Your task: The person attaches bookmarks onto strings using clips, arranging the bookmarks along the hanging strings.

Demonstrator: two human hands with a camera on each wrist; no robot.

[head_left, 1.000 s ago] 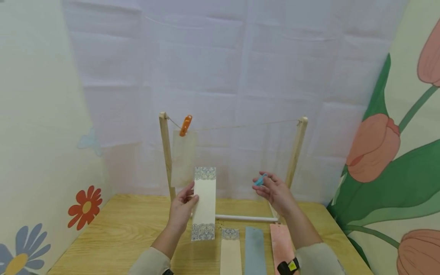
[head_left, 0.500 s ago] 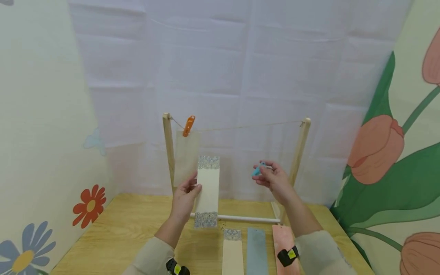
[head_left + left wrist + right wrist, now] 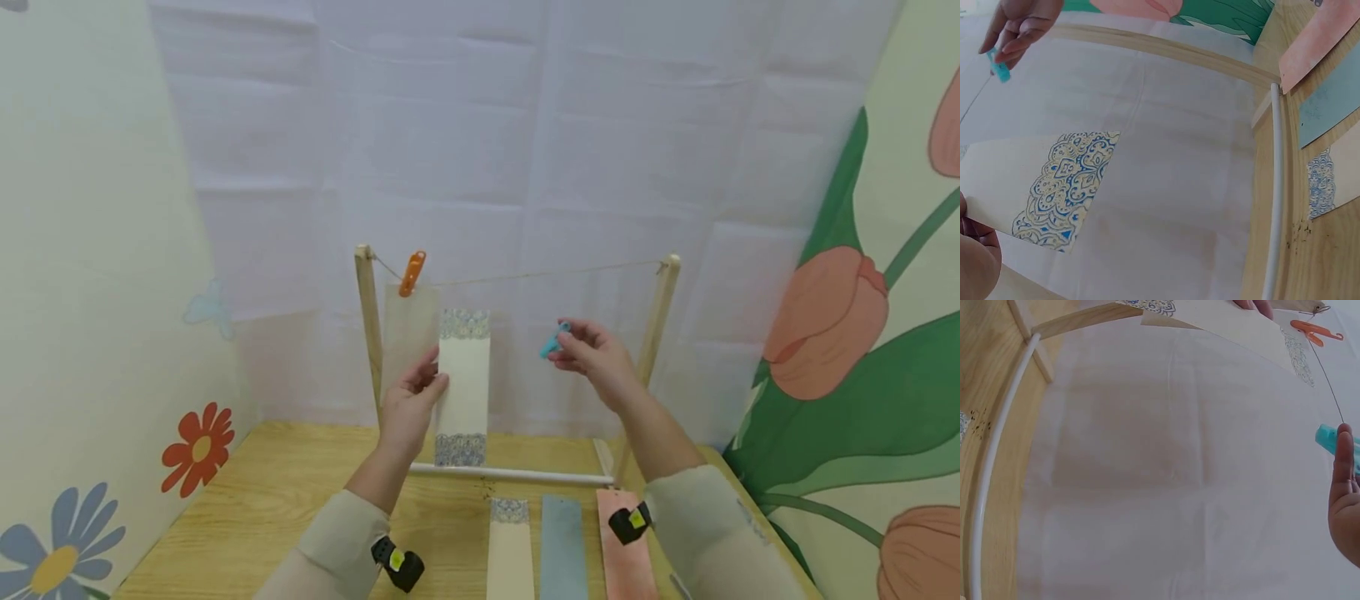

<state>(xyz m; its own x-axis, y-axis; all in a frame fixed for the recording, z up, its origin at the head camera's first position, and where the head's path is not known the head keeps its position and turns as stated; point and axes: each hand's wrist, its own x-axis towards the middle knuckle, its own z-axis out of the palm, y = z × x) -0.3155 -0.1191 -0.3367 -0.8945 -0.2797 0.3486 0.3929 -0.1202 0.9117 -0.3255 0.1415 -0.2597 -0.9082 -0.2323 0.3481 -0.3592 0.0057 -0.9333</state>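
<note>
Compared with the earlier frame, the left hand point(image 3: 408, 408) and the right hand point(image 3: 596, 358) are both higher, so the patterned paper card point(image 3: 463, 379) and the turquoise clothespin point(image 3: 556, 342) are now nearer to the level of the twine point(image 3: 540, 274). The left hand grips the card at its left edge, and the right hand pinches the clothespin between thumb and fingers. Whether the clothespin's mouth is parted, I cannot tell.

To do this step well, I think the card should stay upright, with its top edge brought evenly to the twine, just beside the sheet point(image 3: 411, 325) under the orange clip point(image 3: 412, 274). It seems wise to hold the paper lightly, because a strong grip may bend it.

The card is long, narrow and cream, with a blue ornamental band at each end. In the head view it appears below the twine, almost vertical and looking flat.
</note>
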